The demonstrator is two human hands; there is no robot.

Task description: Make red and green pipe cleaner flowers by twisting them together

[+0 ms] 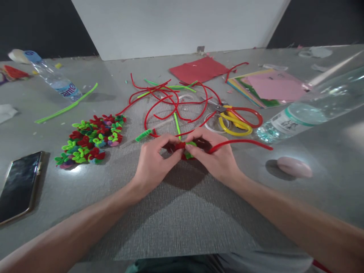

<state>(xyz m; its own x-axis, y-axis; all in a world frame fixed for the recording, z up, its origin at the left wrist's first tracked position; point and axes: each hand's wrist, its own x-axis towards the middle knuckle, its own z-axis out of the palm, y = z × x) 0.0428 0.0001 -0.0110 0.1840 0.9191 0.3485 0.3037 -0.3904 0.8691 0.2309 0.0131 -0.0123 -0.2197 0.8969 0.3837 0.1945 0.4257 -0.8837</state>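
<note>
My left hand (157,159) pinches the left side of a small red and green pipe-cleaner piece (190,151). From the right, my right hand (214,155) grips the same piece between thumb and fingers. A red pipe cleaner (241,141) sticks out to the right past my right hand. Just beyond the hands lies a tangle of red pipe cleaners (178,99) with a few green ones among them. A green coiled pipe cleaner (143,135) on a thin stick rests beside my left hand. The fingers partly hide the held piece.
Finished pipe-cleaner flowers (88,142) cluster at left, near a phone (21,184). Scissors (240,119), coloured paper (273,85) and a large bottle (301,115) stand at right, with a pinkish oval object (294,167) nearer. A smaller bottle (55,77) leans at far left.
</note>
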